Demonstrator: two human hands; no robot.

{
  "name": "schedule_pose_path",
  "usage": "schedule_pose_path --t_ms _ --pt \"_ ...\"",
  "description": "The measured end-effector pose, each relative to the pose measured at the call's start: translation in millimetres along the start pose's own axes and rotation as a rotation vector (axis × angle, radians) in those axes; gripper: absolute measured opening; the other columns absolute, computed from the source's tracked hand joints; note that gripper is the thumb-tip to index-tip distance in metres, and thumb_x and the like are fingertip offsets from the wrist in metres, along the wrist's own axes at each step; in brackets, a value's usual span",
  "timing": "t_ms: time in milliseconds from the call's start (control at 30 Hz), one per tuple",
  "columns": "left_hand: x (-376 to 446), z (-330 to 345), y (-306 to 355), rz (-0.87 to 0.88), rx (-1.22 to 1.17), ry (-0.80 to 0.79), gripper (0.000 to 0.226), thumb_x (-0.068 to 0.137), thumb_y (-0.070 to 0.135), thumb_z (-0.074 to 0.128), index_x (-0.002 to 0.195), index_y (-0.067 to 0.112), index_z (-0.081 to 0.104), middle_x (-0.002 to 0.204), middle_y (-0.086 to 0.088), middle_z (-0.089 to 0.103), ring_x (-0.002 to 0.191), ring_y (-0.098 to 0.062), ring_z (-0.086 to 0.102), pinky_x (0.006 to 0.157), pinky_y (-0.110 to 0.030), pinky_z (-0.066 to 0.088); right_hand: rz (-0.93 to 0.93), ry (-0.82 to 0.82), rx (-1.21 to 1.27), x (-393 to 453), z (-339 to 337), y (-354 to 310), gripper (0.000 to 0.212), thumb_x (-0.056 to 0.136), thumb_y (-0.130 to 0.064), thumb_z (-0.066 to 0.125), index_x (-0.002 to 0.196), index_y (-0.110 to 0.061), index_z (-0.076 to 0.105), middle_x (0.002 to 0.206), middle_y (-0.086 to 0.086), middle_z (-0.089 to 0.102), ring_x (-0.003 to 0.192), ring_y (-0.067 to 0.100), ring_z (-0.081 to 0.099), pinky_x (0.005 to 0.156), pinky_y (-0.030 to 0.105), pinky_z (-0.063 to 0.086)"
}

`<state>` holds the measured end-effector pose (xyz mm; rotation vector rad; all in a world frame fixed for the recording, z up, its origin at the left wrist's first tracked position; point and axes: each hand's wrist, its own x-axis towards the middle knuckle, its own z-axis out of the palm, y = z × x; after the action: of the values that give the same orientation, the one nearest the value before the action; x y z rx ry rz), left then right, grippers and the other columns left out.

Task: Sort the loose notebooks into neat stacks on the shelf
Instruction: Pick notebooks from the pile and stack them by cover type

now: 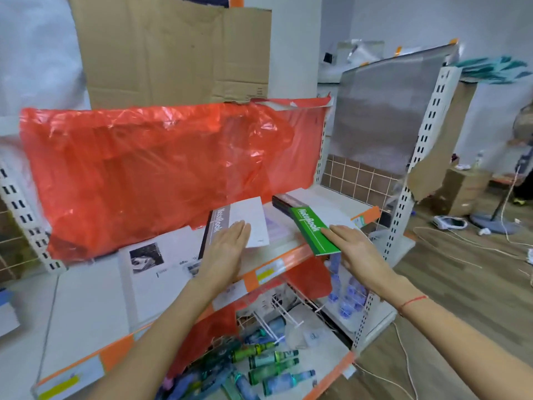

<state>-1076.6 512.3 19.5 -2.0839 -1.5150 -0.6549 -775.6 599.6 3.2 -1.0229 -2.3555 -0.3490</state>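
A white-and-grey notebook [248, 220] lies on the shelf [277, 264], on a small stack with dark edges. My left hand [227, 249] rests flat on its near part, fingers straight. To the right a green notebook [313, 230] lies at an angle on another pile, its corner over the shelf's front edge. My right hand [353, 243] lies flat on that pile, fingertips touching the green cover. A dark notebook [285, 202] sits behind the green one. A pale purple cover [275, 226] shows between the two piles.
Red plastic sheeting [150, 174] hangs over the shelf back. White printed sheets [155, 269] lie to the left. Several bottles [259, 362] lie on the lower shelf. Cables [461, 243] and boxes [458, 192] are on the floor to the right.
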Motion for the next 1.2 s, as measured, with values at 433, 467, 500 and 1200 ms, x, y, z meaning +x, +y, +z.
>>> schedule_pose_path --t_ms 433,467,500,1200 --pt "72.3 66.7 4.1 -0.127 0.1 -0.064 0.077 0.034 -0.026 0.073 0.108 -0.009 0.065 0.108 -0.027 0.065 0.09 -0.039 0.067 0.072 -0.045 0.056 -0.09 0.02 0.0 73.0 34.3 108.7 0.084 0.045 0.028 0.067 0.123 -0.002 0.059 0.117 0.023 0.063 0.105 0.041 0.062 0.085 0.058 0.05" --pt "73.9 71.1 3.4 -0.141 0.109 -0.061 0.078 0.033 -0.027 0.072 0.109 -0.009 0.064 0.109 -0.028 0.065 0.091 -0.04 0.067 0.072 -0.047 0.056 -0.092 0.016 0.007 77.0 39.8 113.6 0.082 0.047 0.027 0.067 0.123 -0.002 0.06 0.117 0.022 0.063 0.105 0.04 0.062 0.086 0.058 0.05" --pt "75.3 74.7 4.1 -0.16 0.114 -0.068 0.079 0.033 -0.028 0.071 0.11 -0.01 0.064 0.109 -0.028 0.064 0.092 -0.041 0.067 0.073 -0.048 0.056 -0.093 0.01 0.018 81.1 44.5 117.7 0.081 0.048 0.027 0.068 0.123 -0.002 0.06 0.117 0.022 0.063 0.106 0.039 0.062 0.086 0.057 0.05" --pt "135.5 118.6 79.5 -0.594 0.344 -0.166 0.057 0.066 -0.003 0.029 0.113 -0.003 0.062 0.111 -0.021 0.066 0.095 -0.036 0.067 0.072 -0.041 0.056 -0.535 -0.185 0.278 176.0 133.2 205.3 0.062 0.056 0.019 0.067 0.116 0.003 0.062 0.107 0.023 0.066 0.095 0.037 0.065 0.077 0.044 0.056"
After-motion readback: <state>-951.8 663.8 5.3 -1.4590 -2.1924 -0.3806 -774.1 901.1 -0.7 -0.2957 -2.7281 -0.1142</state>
